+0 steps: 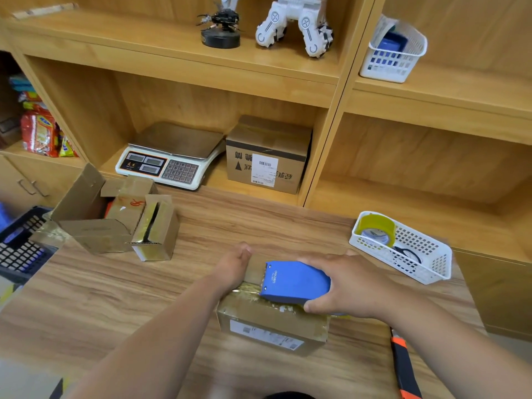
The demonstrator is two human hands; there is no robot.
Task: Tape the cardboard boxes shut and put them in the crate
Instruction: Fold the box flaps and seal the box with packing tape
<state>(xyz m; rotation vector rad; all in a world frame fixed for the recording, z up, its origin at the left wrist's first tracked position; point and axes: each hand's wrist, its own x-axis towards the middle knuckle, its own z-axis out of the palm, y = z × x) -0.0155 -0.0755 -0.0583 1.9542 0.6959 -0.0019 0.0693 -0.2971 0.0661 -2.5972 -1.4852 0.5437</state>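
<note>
I find the cardboard box point(259, 315) under work at the near middle of the wooden table point(115, 283), flaps down and label side facing the person. The left hand point(234, 266) sits on its far left corner with the fingers bent over the edge; I judge this pins the box so it cannot slide under the pull of the tape. The right hand point(345, 286) is wrapped round the blue tape dispenser point(293, 280), fingers along its far side and thumb on the near side. The dispenser lies flat on the lid with its toothed end towards the left hand. A glossy strip shows beside those teeth, so I take the seam to be mid-taping. Two open boxes point(95, 214) stand well apart at the far left, not yet sealed, just beside the dark crate point(17, 249) at the table's left end; what the crate holds, I cannot tell. A white basket point(440, 263) at the right holds a spare tape roll point(377, 228) and scissors point(408, 253). An orange-and-black knife point(403, 364) lies near the right forearm. Behind the table, wooden shelving carries a weighing scale point(172, 156), a sealed carton point(267, 156), snack packets point(40, 133) and two models on the upper shelf.
</note>
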